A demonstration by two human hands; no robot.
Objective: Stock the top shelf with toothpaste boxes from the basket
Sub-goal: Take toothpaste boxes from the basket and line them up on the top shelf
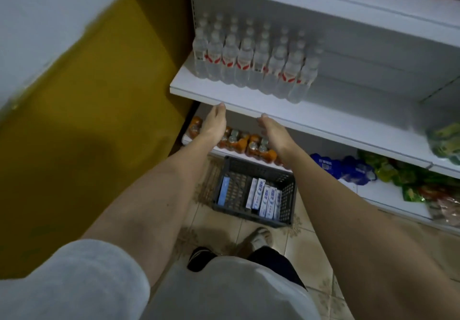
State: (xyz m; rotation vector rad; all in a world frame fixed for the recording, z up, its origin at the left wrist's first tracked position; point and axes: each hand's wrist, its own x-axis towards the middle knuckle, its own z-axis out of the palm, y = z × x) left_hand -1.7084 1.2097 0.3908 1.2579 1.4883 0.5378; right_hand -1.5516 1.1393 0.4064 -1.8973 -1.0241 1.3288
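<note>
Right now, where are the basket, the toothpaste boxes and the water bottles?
basket (288, 195): head view, right side wall.
toothpaste boxes (266, 199): head view, face of a middle box.
water bottles (245, 63): head view, a front bottle's label.

Hardly any lettering could be read. The toothpaste boxes (265, 199) in the basket (288, 196) carried blue characters down their white faces, too small and blurred to make out, and the blue pack (328, 165) on the lower shelf bore a line of white characters, likewise illegible. The water bottles (251, 63) wore red-and-white labels on which no word could be told.
</note>
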